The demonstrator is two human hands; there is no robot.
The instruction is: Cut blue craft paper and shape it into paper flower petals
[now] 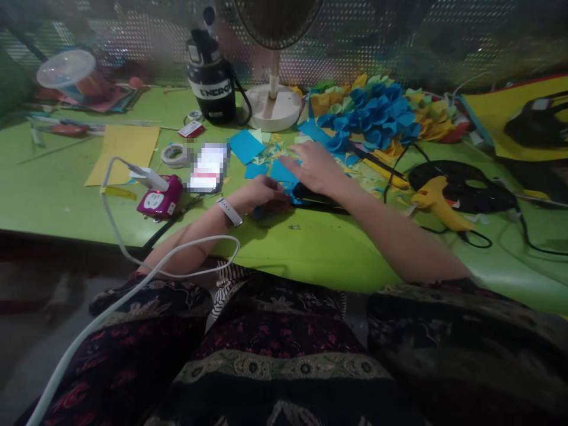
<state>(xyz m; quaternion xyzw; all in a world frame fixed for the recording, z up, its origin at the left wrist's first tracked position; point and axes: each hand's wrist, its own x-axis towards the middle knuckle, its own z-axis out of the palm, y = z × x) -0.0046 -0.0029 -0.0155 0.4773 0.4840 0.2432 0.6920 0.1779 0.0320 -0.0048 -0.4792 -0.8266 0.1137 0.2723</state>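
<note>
My right hand point(313, 167) lies flat with fingers stretched out over blue paper pieces point(280, 172) on the green table point(310, 248). My left hand point(262, 193), with a white watch point(229, 211) on its wrist, is curled beside it on the table, next to a dark flat object point(317, 196); what its fingers hold is hidden. A larger blue paper square point(245, 146) lies just beyond the hands.
A heap of folded blue, yellow and green paper shapes point(377, 112) sits at the back right. A yellow glue gun point(437, 202) lies right of my arm. A fan base point(274, 106), black jar point(212, 86), tape roll point(174, 155), yellow sheet point(122, 154) and pink adapter point(160, 200) with white cable stand left.
</note>
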